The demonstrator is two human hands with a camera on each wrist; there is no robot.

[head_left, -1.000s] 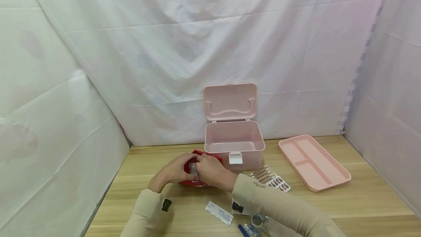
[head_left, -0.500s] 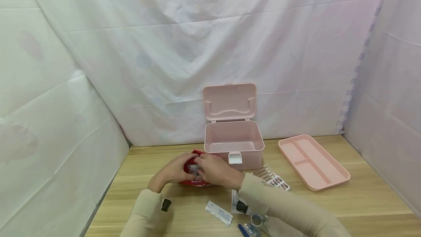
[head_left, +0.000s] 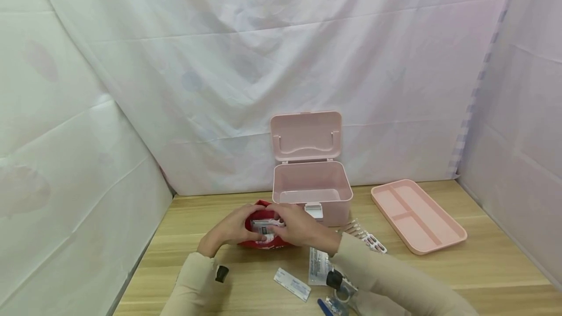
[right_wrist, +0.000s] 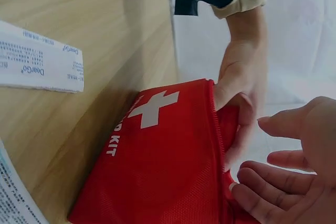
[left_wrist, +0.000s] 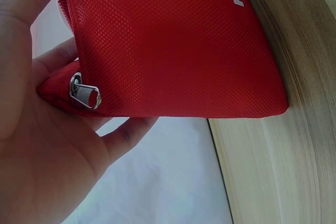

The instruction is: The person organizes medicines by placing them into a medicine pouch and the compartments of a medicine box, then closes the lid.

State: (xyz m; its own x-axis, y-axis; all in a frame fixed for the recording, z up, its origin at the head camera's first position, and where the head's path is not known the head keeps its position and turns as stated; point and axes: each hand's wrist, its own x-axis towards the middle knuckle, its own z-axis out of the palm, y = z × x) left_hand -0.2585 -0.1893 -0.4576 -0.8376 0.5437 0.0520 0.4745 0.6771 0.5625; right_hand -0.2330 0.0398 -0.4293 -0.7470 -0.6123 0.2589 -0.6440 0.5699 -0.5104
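Note:
A red first-aid pouch (head_left: 273, 244) stands unzipped on the table, bearing a white cross and lettering in the right wrist view. My left hand (head_left: 232, 226) grips its left end, the thumb at the opening; the left wrist view shows the metal zipper pull (left_wrist: 85, 94) beside the palm. Small packets (head_left: 262, 227) lie inside the pouch mouth. Over the pouch's right end is my right hand (head_left: 298, 226), its loosely bent fingers at the zip edge. In the right wrist view nothing shows between that hand's thumb and fingers (right_wrist: 273, 198).
Behind stands a pink box (head_left: 335, 214) with its lid raised. A pink divided tray (head_left: 421, 216) lies to the right. Cotton swabs (head_left: 353, 228), a capsule blister (head_left: 376, 244), a white packet (head_left: 291, 284), a printed packet (head_left: 318, 266) and a blue strip (head_left: 325, 307) lie nearer.
My right hand has drawn back to the right from inside the pouch mouth, so more of the packets shows. The left hand keeps its hold on the pouch.

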